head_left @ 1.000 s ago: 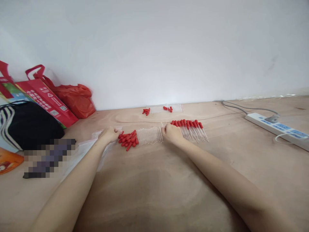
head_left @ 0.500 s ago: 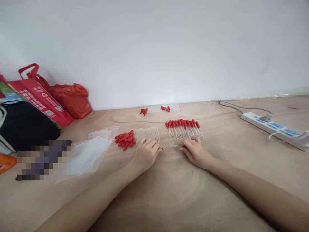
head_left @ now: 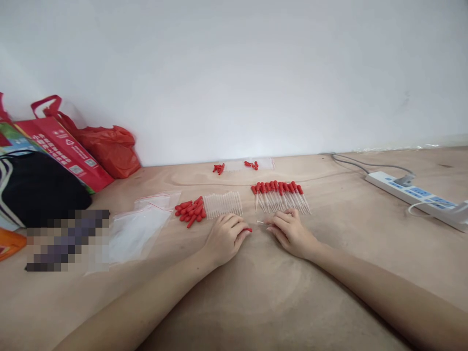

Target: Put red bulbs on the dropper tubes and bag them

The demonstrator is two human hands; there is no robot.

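Note:
My left hand [head_left: 226, 237] is closed on a red rubber dropper bulb [head_left: 248, 230], whose end pokes out past the fingertips. Facing it across a small gap, my right hand [head_left: 290, 232] pinches a clear dropper tube [head_left: 260, 223]; most of the tube is hidden by the fingers. Beyond my left hand lie a row of clear tubes [head_left: 223, 204] and a heap of loose red bulbs [head_left: 190, 211]. Past my right hand is a row of droppers [head_left: 280, 195], red bulbs fitted on their far ends.
Clear zip bags [head_left: 137, 234] lie flat at left. Smaller red bulbs [head_left: 218, 168] and thin tubes sit near the wall. Red bags [head_left: 113, 148] and a black bag [head_left: 44, 190] stand far left. A power strip [head_left: 417, 192] with cables lies at right. A blurred-out dark object is at left.
My hands have come closer together and slightly nearer to me. The red bulb and the tube end now show more beyond the fingers, with a narrower gap between them.

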